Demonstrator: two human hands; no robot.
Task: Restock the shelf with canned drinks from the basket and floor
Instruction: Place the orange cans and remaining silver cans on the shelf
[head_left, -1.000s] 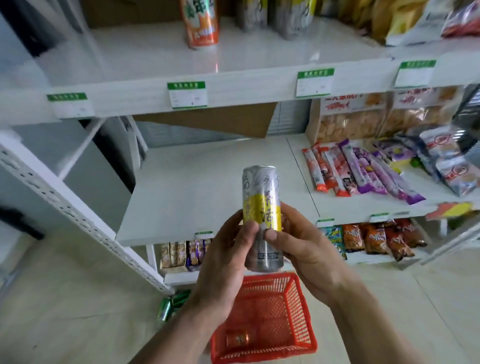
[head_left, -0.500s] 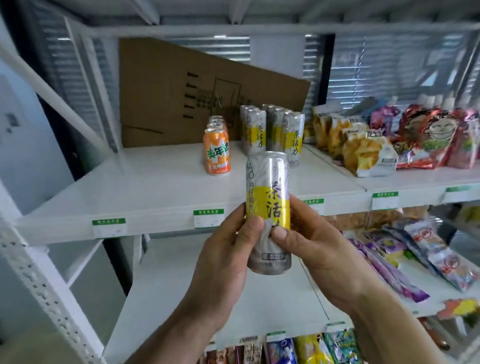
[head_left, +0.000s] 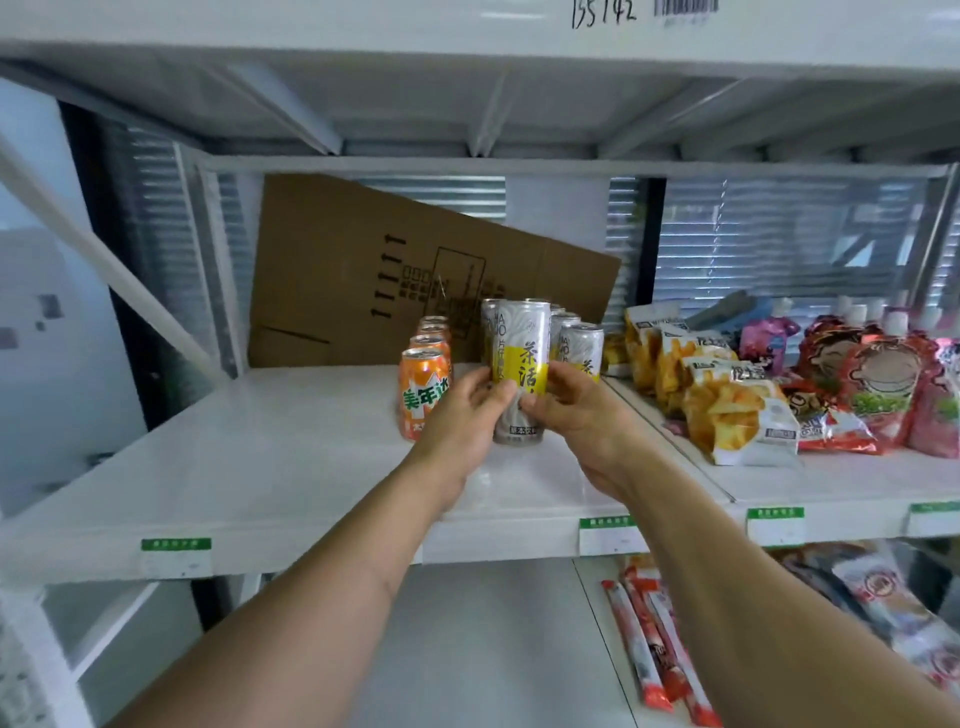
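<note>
A tall silver can with a yellow band (head_left: 521, 358) stands upright on the white shelf (head_left: 260, 467), in front of a group of matching silver cans (head_left: 579, 348). My left hand (head_left: 465, 415) wraps its left side and my right hand (head_left: 576, 415) its right side. A row of short orange cans (head_left: 422, 387) stands just to the left, close to my left hand. The basket and the floor are out of view.
A flattened cardboard box (head_left: 395, 270) leans against the back of the shelf. Snack bags (head_left: 727, 400) and red pouches (head_left: 878, 384) fill the shelf to the right. The shelf above (head_left: 467, 31) hangs low overhead. Snack sticks (head_left: 654, 644) lie on the lower shelf.
Both hands carried the can up from over the red basket and forward onto the upper shelf. The view rose from the floor and lower shelves to this shelf.
</note>
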